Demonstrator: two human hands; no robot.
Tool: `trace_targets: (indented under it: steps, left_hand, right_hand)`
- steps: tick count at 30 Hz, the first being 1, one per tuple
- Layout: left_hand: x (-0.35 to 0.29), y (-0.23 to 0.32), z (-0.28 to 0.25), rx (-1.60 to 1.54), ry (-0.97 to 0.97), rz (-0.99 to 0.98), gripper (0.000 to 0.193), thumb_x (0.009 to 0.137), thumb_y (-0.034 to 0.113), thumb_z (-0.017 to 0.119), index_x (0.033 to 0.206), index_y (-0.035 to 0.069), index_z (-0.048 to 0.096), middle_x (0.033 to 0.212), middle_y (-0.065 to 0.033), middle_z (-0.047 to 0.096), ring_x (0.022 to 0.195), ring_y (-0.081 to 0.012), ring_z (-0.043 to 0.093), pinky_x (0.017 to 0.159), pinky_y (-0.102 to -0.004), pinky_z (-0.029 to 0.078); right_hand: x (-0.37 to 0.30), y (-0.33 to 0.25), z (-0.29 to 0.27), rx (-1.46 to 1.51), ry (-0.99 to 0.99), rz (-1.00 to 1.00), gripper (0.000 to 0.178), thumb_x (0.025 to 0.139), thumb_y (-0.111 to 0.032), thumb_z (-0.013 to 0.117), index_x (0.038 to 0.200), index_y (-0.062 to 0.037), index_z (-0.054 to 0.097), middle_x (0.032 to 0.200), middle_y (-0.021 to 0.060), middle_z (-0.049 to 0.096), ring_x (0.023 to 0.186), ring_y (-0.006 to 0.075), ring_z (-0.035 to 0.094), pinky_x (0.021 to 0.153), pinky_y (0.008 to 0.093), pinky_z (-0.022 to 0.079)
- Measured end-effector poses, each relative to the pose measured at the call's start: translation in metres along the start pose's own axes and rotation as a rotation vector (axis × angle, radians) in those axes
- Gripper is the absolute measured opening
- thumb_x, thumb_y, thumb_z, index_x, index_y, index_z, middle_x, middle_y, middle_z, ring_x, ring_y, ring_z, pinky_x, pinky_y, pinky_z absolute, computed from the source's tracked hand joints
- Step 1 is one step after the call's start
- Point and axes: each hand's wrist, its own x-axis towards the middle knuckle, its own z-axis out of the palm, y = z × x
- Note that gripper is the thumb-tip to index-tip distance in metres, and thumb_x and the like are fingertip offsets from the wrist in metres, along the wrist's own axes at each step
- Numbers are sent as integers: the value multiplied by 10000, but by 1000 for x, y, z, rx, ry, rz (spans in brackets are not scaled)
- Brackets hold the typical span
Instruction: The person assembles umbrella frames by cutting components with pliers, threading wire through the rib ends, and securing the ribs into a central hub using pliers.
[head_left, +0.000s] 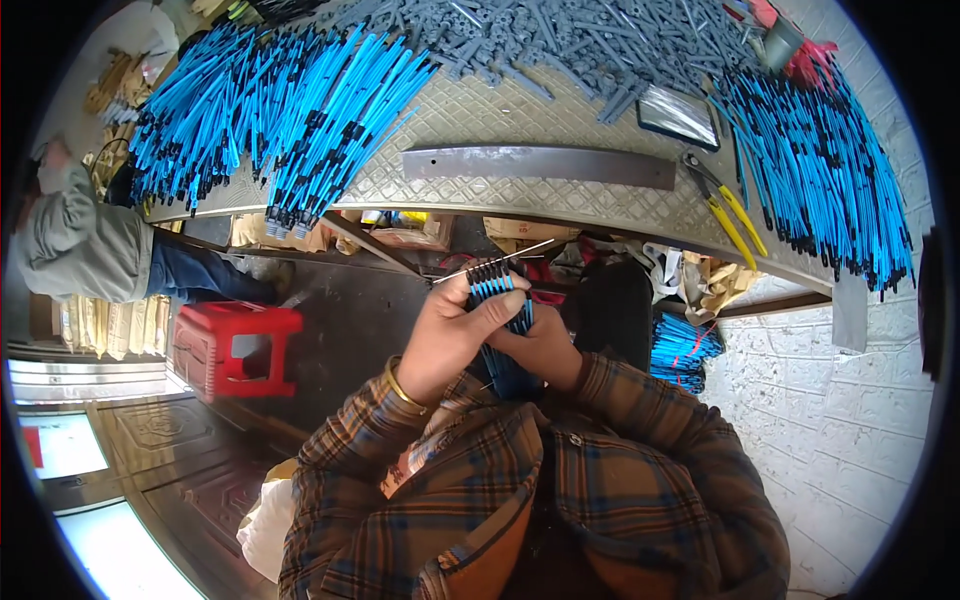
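In front of my chest, below the table edge, my left hand (448, 328) and my right hand (545, 343) are closed together around a bundle of thin blue rods with black ends (492, 286). The rods lie side by side, and their black tips stick up beyond my fingers. My left thumb presses across the front of the bundle. A thin, pale stick or wire (530, 248) crosses near the tips. The lower part of the bundle is mostly hidden by my hands.
On the table lie a flat metal bar (540, 166), yellow-handled pliers (735, 222), a dark-framed flat object (678, 116), grey plastic pieces (560, 40), and blue rods piled left (330, 130) and right (820, 160). A red stool (238, 348) and another person (85, 240) are left.
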Motion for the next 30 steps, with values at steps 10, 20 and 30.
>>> trace_targets:
  steps: [10,20,30]
  left_hand:
    - [-8,-43,3,-27,354,552,244,872,18,521,1114,-6,502,1159,-84,493,1063,-146,472,894,-281,380]
    - [23,-17,-28,-105,327,404,167,859,45,572,1016,-7,552,961,-40,551,837,-87,498,763,-218,410]
    - [30,-15,-28,60,239,358,126,852,99,596,925,-3,613,834,-22,611,738,-85,534,697,-223,431]
  right_hand:
    - [12,1,6,96,86,94,226,778,-233,689,862,-29,642,766,25,637,709,61,556,624,248,462]
    - [18,1,5,201,86,48,178,825,-202,644,892,-38,623,765,7,616,673,67,560,607,217,460]
    - [13,-3,-4,172,61,183,341,815,-346,642,911,-18,635,762,6,609,712,65,516,642,261,442]
